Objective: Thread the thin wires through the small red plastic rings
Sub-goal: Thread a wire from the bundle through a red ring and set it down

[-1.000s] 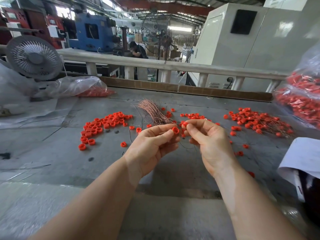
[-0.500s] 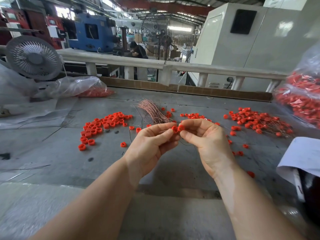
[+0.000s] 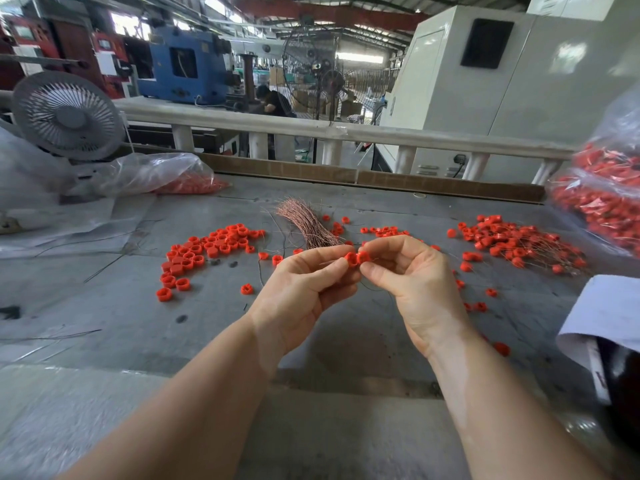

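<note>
Grip: left hand (image 3: 304, 289) pinches a red ring (image 3: 350, 258) between thumb and forefinger; right hand (image 3: 414, 282) pinches a second red ring (image 3: 363, 257) the same way, the other fingers of both hands curled in.
Rings in hand: the two touch side by side, held up above the table (image 3: 145, 327), in front of the wire bundle.
Wire in hand: a thin dark strand (image 3: 372, 289) curves down below the right thumb; whether it passes through either ring cannot be told.
Wire bundle: copper-coloured wires (image 3: 304, 223) lie fanned on the table just beyond the hands.
Loose rings: a cluster (image 3: 204, 251) on the left of the table, a few scattered singles around the hands.
Threaded rings: a pile with wires (image 3: 512, 242) on the right.
Bags: clear plastic bags of red pieces at far left (image 3: 166, 174) and far right (image 3: 602, 188).
Fan: small grey fan (image 3: 67, 116) at the table's left rear.
</note>
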A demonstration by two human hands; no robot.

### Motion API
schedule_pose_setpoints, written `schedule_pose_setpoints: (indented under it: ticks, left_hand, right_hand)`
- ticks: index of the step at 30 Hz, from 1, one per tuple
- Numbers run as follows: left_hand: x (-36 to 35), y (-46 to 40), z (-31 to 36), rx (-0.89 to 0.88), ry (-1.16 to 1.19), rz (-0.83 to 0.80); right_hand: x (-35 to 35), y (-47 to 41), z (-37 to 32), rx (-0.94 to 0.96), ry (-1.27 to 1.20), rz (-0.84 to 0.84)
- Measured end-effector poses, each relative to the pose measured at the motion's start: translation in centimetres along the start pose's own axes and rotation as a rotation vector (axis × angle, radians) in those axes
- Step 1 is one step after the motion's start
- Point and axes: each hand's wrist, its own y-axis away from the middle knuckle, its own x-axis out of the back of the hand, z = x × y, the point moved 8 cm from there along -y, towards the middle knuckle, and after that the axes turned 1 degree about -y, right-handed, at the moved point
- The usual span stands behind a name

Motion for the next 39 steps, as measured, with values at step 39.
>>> schedule_pose_setpoints:
  ticks: [39]
  left_hand:
    - [0.21,0.01,0.04,-0.009,0.026,0.013]
  right_hand:
    - [0.70,-0.03,0.23,-0.003,0.075,0.082]
